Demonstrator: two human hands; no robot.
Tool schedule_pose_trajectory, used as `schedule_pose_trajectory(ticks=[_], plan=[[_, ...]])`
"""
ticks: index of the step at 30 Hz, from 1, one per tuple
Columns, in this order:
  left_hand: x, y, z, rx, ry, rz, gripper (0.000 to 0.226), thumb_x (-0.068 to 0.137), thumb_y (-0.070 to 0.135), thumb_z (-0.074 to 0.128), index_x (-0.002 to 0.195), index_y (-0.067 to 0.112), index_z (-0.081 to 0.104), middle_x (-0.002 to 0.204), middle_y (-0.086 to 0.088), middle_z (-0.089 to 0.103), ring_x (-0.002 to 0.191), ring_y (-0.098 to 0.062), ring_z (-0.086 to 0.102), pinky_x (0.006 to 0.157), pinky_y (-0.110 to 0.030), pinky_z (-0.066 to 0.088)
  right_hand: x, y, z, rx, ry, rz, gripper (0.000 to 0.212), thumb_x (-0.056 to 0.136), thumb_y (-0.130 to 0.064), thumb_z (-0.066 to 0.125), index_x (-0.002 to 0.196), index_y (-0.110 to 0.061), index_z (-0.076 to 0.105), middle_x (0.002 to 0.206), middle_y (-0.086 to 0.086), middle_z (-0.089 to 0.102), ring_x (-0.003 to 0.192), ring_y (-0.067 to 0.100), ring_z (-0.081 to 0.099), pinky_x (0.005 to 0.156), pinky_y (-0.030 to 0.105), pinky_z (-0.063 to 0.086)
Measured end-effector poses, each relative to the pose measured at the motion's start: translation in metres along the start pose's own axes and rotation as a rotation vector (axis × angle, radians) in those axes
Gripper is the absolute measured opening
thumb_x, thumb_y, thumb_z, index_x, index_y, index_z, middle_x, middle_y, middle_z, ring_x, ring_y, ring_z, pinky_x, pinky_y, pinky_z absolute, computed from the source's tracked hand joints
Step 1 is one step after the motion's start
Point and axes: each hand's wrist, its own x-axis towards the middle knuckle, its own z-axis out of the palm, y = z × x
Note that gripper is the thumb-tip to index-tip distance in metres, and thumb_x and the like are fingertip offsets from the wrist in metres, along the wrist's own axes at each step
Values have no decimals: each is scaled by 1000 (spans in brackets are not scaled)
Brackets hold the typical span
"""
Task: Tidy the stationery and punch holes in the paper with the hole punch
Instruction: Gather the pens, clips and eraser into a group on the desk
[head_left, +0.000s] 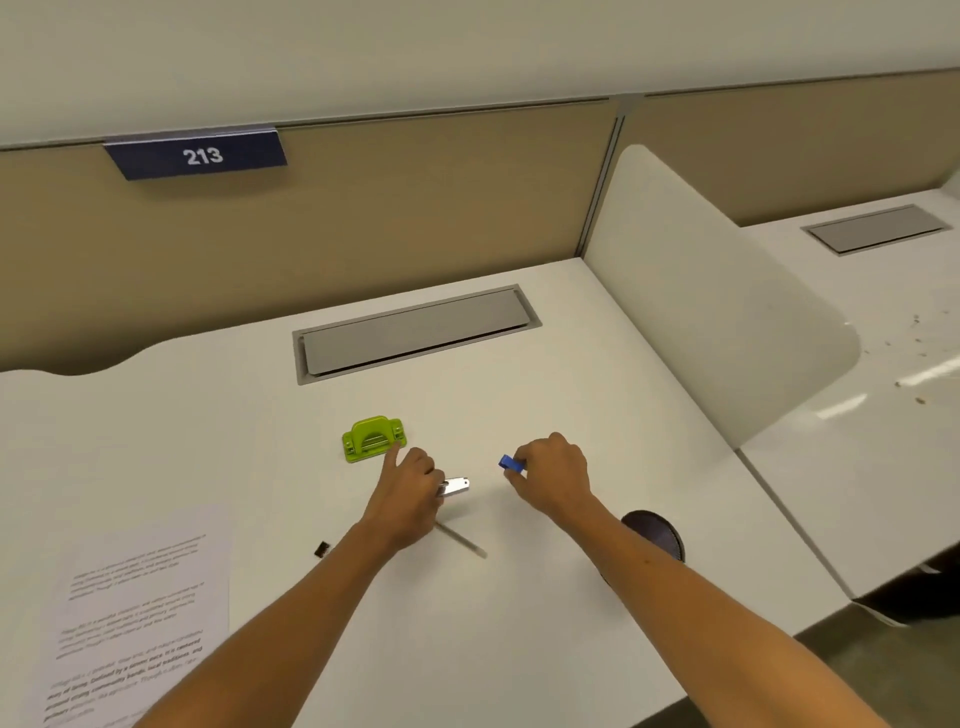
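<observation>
A green hole punch stands on the white desk, just beyond my left hand. That hand grips a small silver metal piece, with its thumb stretched toward the punch. My right hand pinches a small blue item a little above the desk. A printed sheet of paper lies flat at the near left. A grey pencil rests on the desk, partly under my left wrist. A tiny black clip sits between the paper and my left forearm.
A grey cable-tray lid is set into the desk at the back. A tan partition with a "213" sign closes the far side. A white divider panel bounds the right. A dark round object shows behind my right forearm.
</observation>
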Motion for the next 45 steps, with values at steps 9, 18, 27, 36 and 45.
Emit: schedule_pose_trajectory(ticks=[9,18,27,36,45], plan=[[126,73,-24,11,3,31,26,96,27,53,115,15,65,114,-4,64,119,-24,49,117,-47,13,51,101,-33,-11,42,64,30,90,-46,59,92,-20,75,80,-1,72,87,19,59,73,33,49],[226,122,-24,-95,-12,-147,19,90,32,57,90,15,65,96,-4,67,108,-25,54,110,-43,23,81,177,-30,-2,3,189,30,90,-46,56,87,-21,73,76,0,70,85,22,58,68,32,46],[280,165,2,-416,-13,-603,25,83,32,63,85,7,66,83,-7,71,81,-27,66,72,-35,46,118,210,-11,71,-23,302,31,90,-49,58,90,-22,74,79,-1,70,84,19,58,67,29,43],[307,180,26,-607,-10,-770,31,81,33,73,87,6,62,90,-11,68,78,-27,62,62,-31,44,148,217,-1,99,-30,308,34,91,-50,58,92,-21,75,81,1,72,86,20,60,73,32,52],[312,178,36,-602,19,-770,38,86,42,70,93,5,63,98,-13,67,87,-28,64,70,-34,48,155,215,8,143,-36,282,37,90,-51,59,98,-20,76,87,1,74,89,20,61,76,34,55]])
